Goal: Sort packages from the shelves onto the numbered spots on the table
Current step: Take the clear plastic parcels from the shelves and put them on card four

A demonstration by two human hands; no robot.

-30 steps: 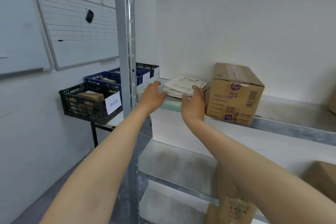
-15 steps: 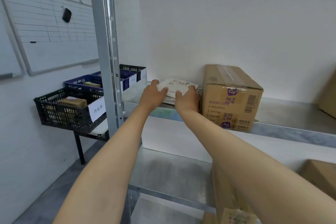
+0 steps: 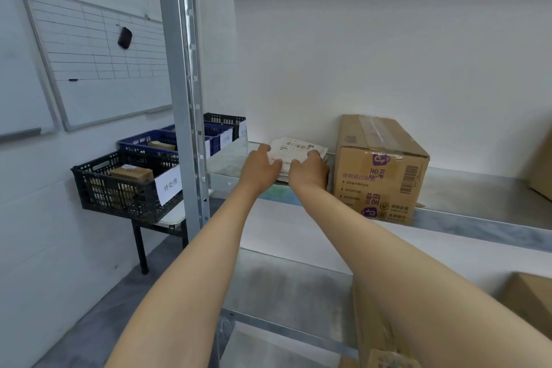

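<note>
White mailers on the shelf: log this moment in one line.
stage: pickup | left hand: holds white mailers | right hand: holds white mailers | location: shelf, beside cardboard box

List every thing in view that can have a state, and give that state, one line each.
white mailers: stacked flat on the shelf, not yet lifted.
left hand: grips the mailers' left edge.
right hand: grips the mailers' near edge.
cardboard box: taped shut, standing right of the mailers.
black crate: holds a small brown box.
blue crate: holds a brown parcel.
eraser: stuck on the whiteboard.
</note>
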